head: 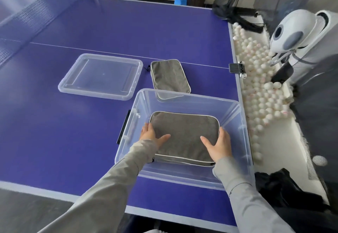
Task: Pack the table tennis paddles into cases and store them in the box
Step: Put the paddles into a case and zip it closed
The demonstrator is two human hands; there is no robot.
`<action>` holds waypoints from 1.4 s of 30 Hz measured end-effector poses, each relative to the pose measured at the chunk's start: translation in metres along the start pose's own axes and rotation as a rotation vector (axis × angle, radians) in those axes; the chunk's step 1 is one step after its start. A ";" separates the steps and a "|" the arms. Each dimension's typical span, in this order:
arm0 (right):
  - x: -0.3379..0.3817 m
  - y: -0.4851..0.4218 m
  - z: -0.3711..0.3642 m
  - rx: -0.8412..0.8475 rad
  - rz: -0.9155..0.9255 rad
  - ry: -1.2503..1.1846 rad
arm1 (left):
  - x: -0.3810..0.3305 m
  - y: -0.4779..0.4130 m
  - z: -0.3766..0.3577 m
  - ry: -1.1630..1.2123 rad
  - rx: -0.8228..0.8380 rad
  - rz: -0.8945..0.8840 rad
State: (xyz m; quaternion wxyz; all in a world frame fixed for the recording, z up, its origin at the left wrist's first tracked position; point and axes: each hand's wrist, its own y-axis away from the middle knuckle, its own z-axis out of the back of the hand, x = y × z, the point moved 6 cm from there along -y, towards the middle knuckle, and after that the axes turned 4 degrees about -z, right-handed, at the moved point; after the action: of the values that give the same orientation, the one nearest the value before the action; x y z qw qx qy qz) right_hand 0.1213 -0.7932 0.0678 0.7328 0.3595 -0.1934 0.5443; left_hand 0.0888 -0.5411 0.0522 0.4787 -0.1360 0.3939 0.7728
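Paddle case inside clear box
My left hand and right hand grasp its edges; probably light, soft.

The left hand and the right hand reach forward and down and grip the gray case at its two sides, thumbs on top.

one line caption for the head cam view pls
Left hand and right hand hold a grey case inside the clear box; a second case and the lid lie on the table.
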 end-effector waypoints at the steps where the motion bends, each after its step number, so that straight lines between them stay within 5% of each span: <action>1: 0.005 0.002 0.001 -0.020 0.036 0.023 | -0.005 0.004 0.002 -0.076 -0.025 -0.049; 7: 0.054 0.016 -0.007 -0.049 0.262 0.125 | -0.025 0.028 0.023 -0.376 -0.140 -0.235; 15: 0.158 0.065 -0.078 0.149 0.581 0.139 | 0.027 0.079 0.110 -0.373 -0.396 -0.239; 21: 0.233 0.164 -0.199 0.274 0.904 0.329 | 0.185 0.133 0.158 -0.256 -0.488 0.056; 26: 0.232 0.259 -0.323 0.539 1.059 0.662 | 0.331 0.192 0.152 -0.171 -0.418 0.332; 34: 0.140 0.357 -0.450 0.974 1.002 1.288 | 0.506 0.310 0.084 0.092 -0.221 0.691; 42: 0.137 0.405 -0.515 1.045 1.015 1.448 | 0.581 0.403 0.023 0.329 -0.145 0.975</action>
State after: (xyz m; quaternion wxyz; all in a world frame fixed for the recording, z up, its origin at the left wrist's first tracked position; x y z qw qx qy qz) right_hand -0.2677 -0.2631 -0.0549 0.1093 0.0950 0.4269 0.8926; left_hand -0.5415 -0.2492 -0.0811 -0.0159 -0.0891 0.4270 0.8997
